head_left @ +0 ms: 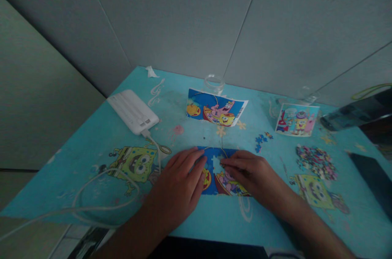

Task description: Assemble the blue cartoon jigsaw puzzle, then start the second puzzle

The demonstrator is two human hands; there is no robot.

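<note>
A partly assembled jigsaw puzzle (210,189) with a blue border lies flat on the table in front of me. A gap in its upper middle shows the pale tabletop. My left hand (180,179) rests over the puzzle's left edge, its fingers stretched out and holding nothing. At the gap's right side, my right hand (249,171) pinches a small puzzle piece (222,162), mostly hidden by thumb and fingertips. Beyond the puzzle stands a picture card (214,108) with a matching cartoon scene. Several loose blue pieces (261,141) lie to the right.
A heap of mixed pieces (315,162) and a second card (297,120) lie at the right, near a dark bottle (358,110) and a dark flat object (372,181). A white power bank (133,111) with a looping cable (92,209) occupies the left. A clear round container (214,83) stands behind.
</note>
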